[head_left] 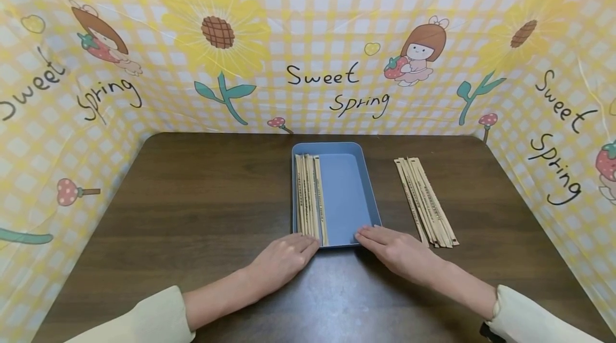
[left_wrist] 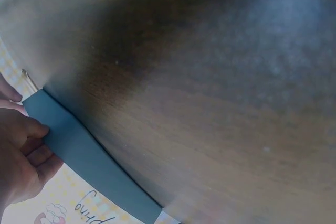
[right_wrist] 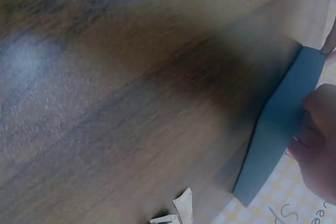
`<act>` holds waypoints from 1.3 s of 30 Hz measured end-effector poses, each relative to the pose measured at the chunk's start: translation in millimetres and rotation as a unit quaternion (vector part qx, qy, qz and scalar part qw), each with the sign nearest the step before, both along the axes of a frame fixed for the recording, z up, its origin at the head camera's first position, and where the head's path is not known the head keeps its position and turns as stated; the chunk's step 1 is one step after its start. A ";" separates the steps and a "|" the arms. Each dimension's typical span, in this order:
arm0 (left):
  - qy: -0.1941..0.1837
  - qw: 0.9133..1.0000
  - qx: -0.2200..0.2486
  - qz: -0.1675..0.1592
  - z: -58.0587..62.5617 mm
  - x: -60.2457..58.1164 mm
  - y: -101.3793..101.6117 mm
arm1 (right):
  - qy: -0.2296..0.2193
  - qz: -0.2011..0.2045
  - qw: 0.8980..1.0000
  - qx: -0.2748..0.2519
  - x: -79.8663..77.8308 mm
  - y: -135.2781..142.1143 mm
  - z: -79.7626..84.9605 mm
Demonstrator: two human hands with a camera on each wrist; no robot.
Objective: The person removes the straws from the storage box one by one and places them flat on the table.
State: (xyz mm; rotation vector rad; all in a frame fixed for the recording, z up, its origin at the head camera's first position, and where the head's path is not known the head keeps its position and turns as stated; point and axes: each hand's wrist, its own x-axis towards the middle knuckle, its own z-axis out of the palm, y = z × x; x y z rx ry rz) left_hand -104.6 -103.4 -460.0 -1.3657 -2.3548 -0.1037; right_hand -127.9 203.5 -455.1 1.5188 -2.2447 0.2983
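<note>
Clock directions run from the middle of the tray in the head view. The tray (head_left: 341, 188) is plain blue; its outer wall looks a darker teal-blue in both wrist views. At nine o'clock inside it, the slim packets (head_left: 309, 198) are pale tan with dark printing; the second bunch (head_left: 425, 201), at three o'clock outside, matches. The surface (head_left: 207, 193) is dark brown with wood grain, paler with glare at six o'clock. The backdrop (head_left: 298, 16) is yellow-and-white gingham: yellow sunflowers with brown latticed centres and green stems at eleven and two, black lettering (head_left: 322, 74) at twelve, a brown-haired figure (head_left: 423, 51) with a red strawberry at one. The sleeves (head_left: 144, 316), at eight and four, are plain cream.
</note>
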 end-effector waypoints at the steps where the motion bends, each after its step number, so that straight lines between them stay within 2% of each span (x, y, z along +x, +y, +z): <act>1: 0.001 1.000 0.003 -0.001 -0.1 -0.4 0.2 | 0.004 0.000 1.000 0.003 0.3 0.0 -0.9; 8: -0.001 1.000 0.000 0.000 2.0 -1.9 0.7 | 0.014 0.001 1.000 0.020 1.0 2.3 -6.5; 24: -0.002 1.000 0.001 0.005 3.9 -4.3 1.7 | 0.021 -0.029 0.999 -0.013 4.4 -3.5 -16.9; 27: -0.026 1.000 0.010 0.012 7.5 -5.4 3.9 | 0.023 -0.030 0.999 -0.015 5.4 -4.1 -17.5; 30: -0.090 0.995 0.026 0.024 14.4 -7.9 7.7 | 0.027 -0.030 0.999 -0.015 6.3 -4.4 -17.8; 32: -0.154 0.986 0.039 0.041 20.9 -11.3 10.6 | 0.028 -0.031 0.999 -0.015 6.8 -4.5 -18.2; 33: -0.191 0.979 0.048 0.051 24.1 -13.5 11.8 | 0.028 -0.031 0.999 -0.014 7.0 -4.7 -18.4; 35: -0.268 0.958 0.071 0.072 30.7 -18.3 13.8 | 0.027 -0.033 0.999 -0.013 7.4 -4.9 -19.0; 37: -0.343 0.929 0.106 0.093 36.5 -23.8 15.4 | 0.025 -0.033 0.999 -0.013 7.8 -5.1 -19.6; 38: -0.386 0.908 0.128 0.101 38.8 -26.6 16.0 | 0.026 -0.034 0.999 -0.013 8.1 -5.2 -19.9; 39: -0.429 0.884 0.148 0.112 40.6 -29.4 16.6 | 0.026 -0.034 0.999 -0.013 8.4 -5.3 -20.1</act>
